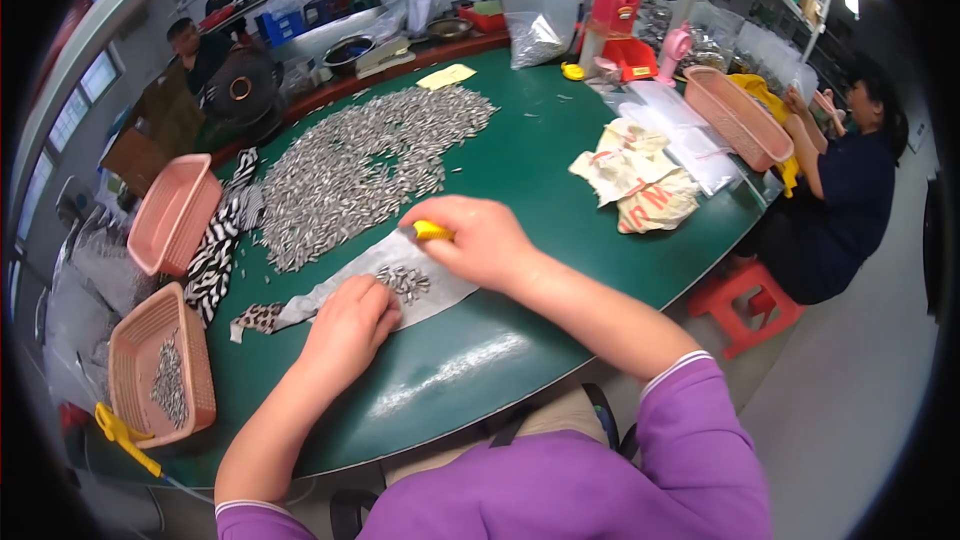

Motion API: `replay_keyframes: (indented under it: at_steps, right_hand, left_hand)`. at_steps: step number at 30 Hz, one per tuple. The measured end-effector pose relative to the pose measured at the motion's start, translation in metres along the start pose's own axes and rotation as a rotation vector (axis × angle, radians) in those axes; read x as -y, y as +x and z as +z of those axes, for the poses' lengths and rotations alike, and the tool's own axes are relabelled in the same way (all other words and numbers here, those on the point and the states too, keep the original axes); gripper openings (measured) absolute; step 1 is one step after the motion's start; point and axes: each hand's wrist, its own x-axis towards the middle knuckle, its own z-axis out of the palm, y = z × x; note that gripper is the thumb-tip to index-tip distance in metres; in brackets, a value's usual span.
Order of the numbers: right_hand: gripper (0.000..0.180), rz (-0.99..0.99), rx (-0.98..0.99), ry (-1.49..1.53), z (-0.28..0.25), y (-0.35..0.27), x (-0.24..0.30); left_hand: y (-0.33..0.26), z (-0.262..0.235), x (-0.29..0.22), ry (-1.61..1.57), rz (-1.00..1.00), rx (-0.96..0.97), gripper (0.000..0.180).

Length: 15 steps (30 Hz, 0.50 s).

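Observation:
A grey cloth (340, 290) lies on the green table in front of me, with a small heap of shiny metal pieces (406, 283) on it. My right hand (478, 243) is closed around a small yellow-and-dark tool (432, 231) just above the far side of this heap; its kind is not clear. At the heap's left edge, my left hand (350, 327) rests on the cloth with its fingers curled together. Whatever its fingertips pinch is hidden. Beyond the cloth spreads a large pile of similar metal pieces (345, 165).
At the left stand two pink baskets (208, 365) (178, 225), the nearer holding metal pieces. A yellow air gun (122, 427) lies by it. Striped cloth (215, 265) sits beside them. To the right are a crumpled cream cloth (640, 175), plastic bags (690, 145) and a seated person (850, 180).

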Motion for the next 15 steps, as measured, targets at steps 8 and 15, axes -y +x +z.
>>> replay_keyframes:
  at_steps: [8, 15]
  right_hand:
    - [0.027, 0.074, 0.12, 0.202, -0.011, 0.027, 0.014]
    - [0.025, -0.017, 0.116, 0.218, 0.014, -0.002, 0.016]
  left_hand:
    - [-0.016, 0.009, 0.024, -1.267, -0.442, -0.13, 0.016]
    - [-0.022, 0.012, 0.032, -1.408, -0.546, -0.114, 0.015]
